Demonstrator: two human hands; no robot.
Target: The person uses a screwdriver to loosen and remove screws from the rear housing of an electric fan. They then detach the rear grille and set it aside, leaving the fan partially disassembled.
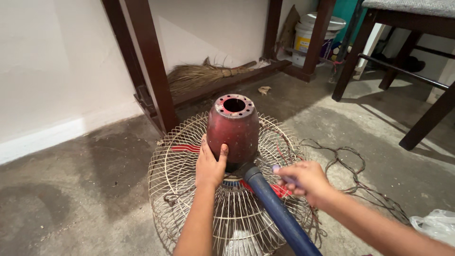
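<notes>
Fan parts lie on the grey floor. The person's left hand (209, 163) rests flat and open against the side of the dark red metal motor cover (233, 127), which stands up on the round wire fan cage (180, 189). The right hand (303, 179), just right of the blue pole (279, 213), pinches a small purple-tipped tool (276, 168) pointing toward the cover.

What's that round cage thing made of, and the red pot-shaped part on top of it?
The round wire fan cage looks like thin metal wire, pale and dulled, with brownish spots that suggest rust. The dark red dome-shaped motor cover, steadied by the left hand, looks like painted metal or hard plastic; its worn, scuffed rim leaves that open.
</notes>
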